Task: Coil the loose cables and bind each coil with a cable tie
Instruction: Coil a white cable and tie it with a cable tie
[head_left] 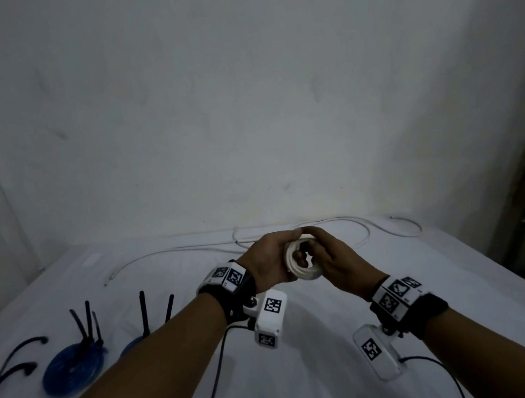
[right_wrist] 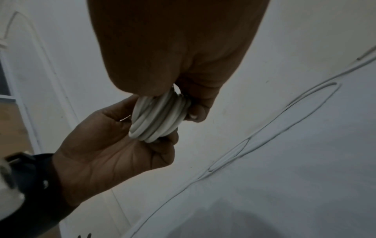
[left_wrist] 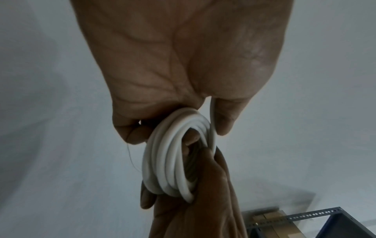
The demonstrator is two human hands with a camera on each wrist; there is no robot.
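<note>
Head view, both hands [head_left: 270, 259] [head_left: 334, 256] gripping white coil [head_left: 300, 267]

White cloth-covered surface [head_left: 300, 339], bare pale wall [head_left: 245, 104] behind its far edge, grey perforated metal shelf frame [left_wrist: 305, 218] with brown cardboard boxes [left_wrist: 270, 225] past the surface's right edge, dim light throughout

both forearms raised; left hand [head_left: 268, 259], right hand [head_left: 334, 261] fingers curled, touching
</note>
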